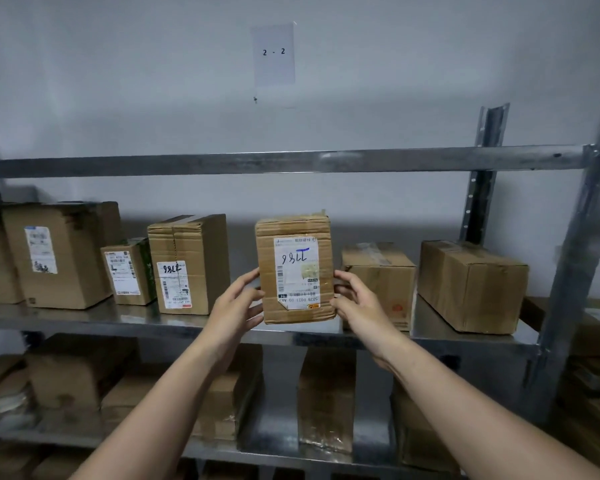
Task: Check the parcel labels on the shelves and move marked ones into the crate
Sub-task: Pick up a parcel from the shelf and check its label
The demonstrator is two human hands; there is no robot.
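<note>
Clasping parcel [293,225]: left hand [238,303], right hand [357,299]; label [297,271] print blurred

Dim, cool light, soft blur, wide-angle bending at edges

Centre frame, a brown cardboard parcel [291,225] bears a white label [296,271] with black barcodes, dark handwritten digits under a blue stroke, and a pale yellow patch. Left of centre, a brown tall box [194,244] has a white sticker [172,285] with black handwriting and a red strip along its bottom edge. The small box [143,268] beside it shows a green patterned side. At right sit a plain brown carton [471,289] and a brown low box [378,278] with an orange-red print. The shelf rail [222,164] is mottled silver-grey metal. The wall [118,81] is pale blue-grey, with a white sheet [274,69] marked in black near the top.
</note>
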